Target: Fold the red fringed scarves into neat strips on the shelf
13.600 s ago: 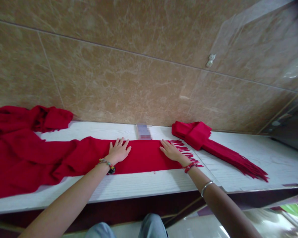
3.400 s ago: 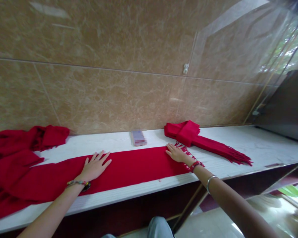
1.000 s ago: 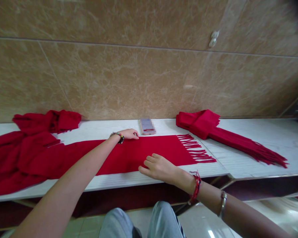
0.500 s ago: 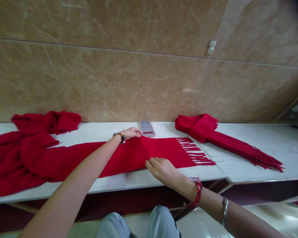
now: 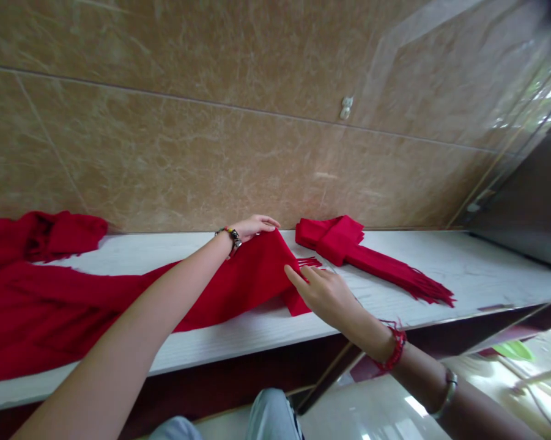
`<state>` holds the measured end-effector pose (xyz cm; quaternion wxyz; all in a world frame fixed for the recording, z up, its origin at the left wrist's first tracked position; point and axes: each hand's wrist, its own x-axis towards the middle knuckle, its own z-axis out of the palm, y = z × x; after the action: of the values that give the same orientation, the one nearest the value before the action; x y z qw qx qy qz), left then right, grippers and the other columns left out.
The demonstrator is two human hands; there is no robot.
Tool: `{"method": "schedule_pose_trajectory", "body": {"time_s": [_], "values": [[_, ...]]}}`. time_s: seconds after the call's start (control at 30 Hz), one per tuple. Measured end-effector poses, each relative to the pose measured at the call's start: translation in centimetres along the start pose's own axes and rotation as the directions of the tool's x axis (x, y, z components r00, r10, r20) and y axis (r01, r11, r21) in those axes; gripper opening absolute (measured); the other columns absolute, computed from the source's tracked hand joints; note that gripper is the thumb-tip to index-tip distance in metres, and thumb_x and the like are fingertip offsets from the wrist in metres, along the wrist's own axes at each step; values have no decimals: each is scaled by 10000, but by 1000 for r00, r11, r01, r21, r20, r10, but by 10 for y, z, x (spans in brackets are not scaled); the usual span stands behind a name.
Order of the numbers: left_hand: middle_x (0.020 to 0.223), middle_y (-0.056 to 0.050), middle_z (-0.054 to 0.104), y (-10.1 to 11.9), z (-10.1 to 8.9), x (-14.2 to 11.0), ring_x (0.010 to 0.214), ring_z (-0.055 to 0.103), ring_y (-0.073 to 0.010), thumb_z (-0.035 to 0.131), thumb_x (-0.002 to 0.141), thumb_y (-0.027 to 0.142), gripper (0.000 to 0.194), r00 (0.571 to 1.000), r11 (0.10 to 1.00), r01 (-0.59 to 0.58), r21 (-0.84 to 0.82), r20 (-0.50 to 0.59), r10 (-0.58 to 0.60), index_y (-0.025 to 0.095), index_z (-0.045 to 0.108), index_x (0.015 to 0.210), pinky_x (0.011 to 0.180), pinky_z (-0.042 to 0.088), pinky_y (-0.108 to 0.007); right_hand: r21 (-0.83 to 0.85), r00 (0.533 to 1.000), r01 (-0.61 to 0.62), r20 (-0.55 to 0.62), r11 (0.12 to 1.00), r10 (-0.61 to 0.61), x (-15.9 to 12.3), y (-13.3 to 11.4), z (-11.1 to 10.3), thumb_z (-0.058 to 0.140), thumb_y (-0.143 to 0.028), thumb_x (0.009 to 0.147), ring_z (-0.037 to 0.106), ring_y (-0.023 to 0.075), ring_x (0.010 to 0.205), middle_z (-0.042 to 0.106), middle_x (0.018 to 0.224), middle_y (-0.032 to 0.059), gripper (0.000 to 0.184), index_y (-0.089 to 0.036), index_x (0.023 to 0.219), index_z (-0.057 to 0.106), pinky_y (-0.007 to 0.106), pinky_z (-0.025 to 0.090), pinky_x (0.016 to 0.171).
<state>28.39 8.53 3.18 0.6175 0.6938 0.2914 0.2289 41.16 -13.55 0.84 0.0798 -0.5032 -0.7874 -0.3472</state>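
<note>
A long red scarf (image 5: 238, 281) lies along the white counter, smooth in the middle and heaped in loose folds to the left. My left hand (image 5: 254, 228) pinches its far edge, and my right hand (image 5: 323, 290) grips the near edge. Between the hands the cloth is lifted and bent over towards the right, above the fringed end (image 5: 309, 261), which is partly covered. Beyond my right hand lies a second red scarf (image 5: 339, 238), folded and wrapped across itself, its fringe pointing right. The phone seen earlier behind the cloth is hidden.
A bunched red cloth (image 5: 68, 235) rests against the wall at the far left. The white counter (image 5: 403, 250) runs along a brown marbled tile wall (image 5: 188, 153). A dark grey box-like object (image 5: 527, 201) stands at its right end. My knees are below the front edge.
Both hands have taken the scarf's two edges, raised it and moved right, doubling it over towards the fringe. Earlier they lay flat on it. The view has turned to the right.
</note>
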Motion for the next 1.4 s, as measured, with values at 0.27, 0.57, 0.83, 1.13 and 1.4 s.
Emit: {"method": "schedule_pose_trajectory", "body": {"time_s": [0.27,0.57,0.83,1.13,1.4], "values": [[835,-42,681,-28,58,66,722,606,-121,529,753,123,278,999,932,14,362,-41,1,148,639,1007,680,475,-229,39,956,-151,261,988,135,-58,56,34,402,-40,779,548,130,596,612,775,65,413,-163,1148,540,229,379,502],[815,-19,692,-73,80,85,798,598,-160,545,669,122,254,998,744,64,665,-51,-41,148,699,870,728,434,-212,173,950,-169,290,970,114,-98,56,82,412,-64,809,587,136,673,629,837,57,425,-204,1197,519,216,417,546],[1041,-86,638,-65,67,56,912,574,-196,538,745,325,375,990,591,115,799,-140,-3,139,605,1064,767,404,-222,247,963,-177,244,953,116,-94,59,80,416,-95,823,568,139,710,612,838,70,377,-179,1169,536,220,440,595],[972,-54,666,-38,23,22,856,583,-161,535,752,332,296,996,682,79,727,-93,-17,136,655,939,726,411,-190,303,966,-253,135,919,222,-88,63,73,393,-111,825,548,135,724,582,852,67,333,-167,1091,587,222,448,619],[927,-75,675,-55,56,28,802,599,-169,507,748,258,276,980,668,196,718,-159,-116,108,652,928,638,426,-199,228,890,-428,277,875,363,-98,61,82,397,-96,799,564,168,789,590,863,78,385,-157,1145,554,260,475,674]]}}
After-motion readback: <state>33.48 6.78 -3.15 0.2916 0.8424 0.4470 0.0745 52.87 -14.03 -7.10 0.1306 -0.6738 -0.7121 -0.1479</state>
